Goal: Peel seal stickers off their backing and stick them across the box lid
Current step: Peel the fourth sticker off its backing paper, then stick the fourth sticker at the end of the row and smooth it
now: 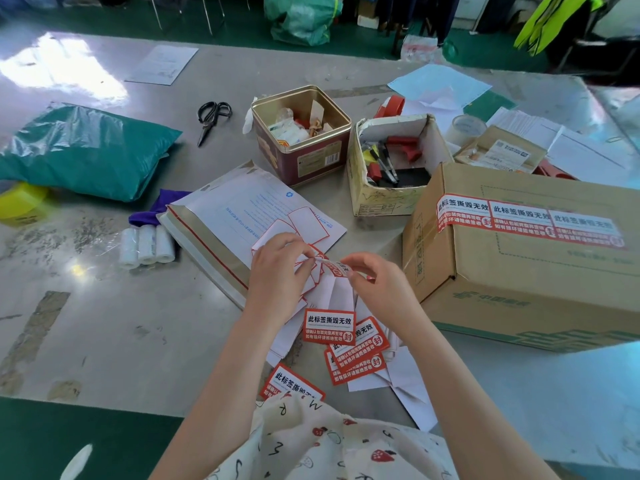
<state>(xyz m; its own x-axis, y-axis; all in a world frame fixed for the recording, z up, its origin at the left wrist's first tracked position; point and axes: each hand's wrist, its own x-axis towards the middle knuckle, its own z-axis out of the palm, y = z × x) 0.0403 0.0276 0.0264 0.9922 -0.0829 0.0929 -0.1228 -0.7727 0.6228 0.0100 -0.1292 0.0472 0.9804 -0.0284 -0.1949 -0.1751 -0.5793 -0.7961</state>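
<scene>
Left of the cardboard box (526, 244), both hands pinch one seal sticker (337, 268), the left hand (277, 268) probably on its backing and the right hand (370, 275) on the sticker; peel it slowly and flat.

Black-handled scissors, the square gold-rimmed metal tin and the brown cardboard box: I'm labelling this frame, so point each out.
Black-handled scissors (210, 120): head view, at the pivot.
Square gold-rimmed metal tin (311, 161): head view, front wall.
Brown cardboard box (540, 289): head view, bare front side.

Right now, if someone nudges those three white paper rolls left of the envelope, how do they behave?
The white paper rolls lie on their sides, so they probably roll on the smooth table. They look small and light. The clear wrap beside them seems loose, so they may scatter separately.
</scene>
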